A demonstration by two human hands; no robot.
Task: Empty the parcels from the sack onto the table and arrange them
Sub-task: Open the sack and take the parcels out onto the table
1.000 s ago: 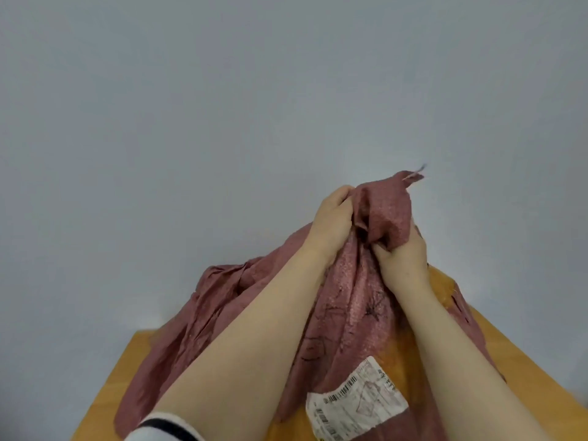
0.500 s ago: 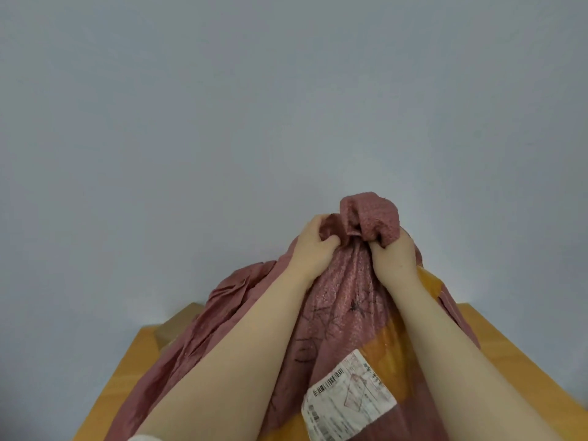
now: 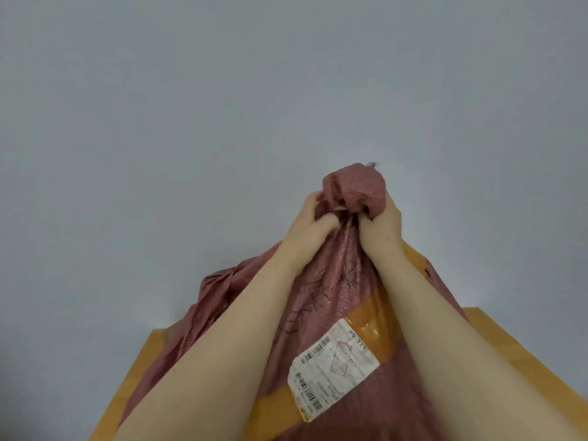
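Slightly higher now, the sack (image 3: 318,297), left hand (image 3: 310,232) beside right hand (image 3: 381,232), fingers (image 3: 326,222) clamped round its bunched neck

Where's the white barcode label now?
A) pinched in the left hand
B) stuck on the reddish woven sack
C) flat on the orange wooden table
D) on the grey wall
B: the white barcode label sits on the reddish woven sack, below the left hand and right hand gripping its bunched top.
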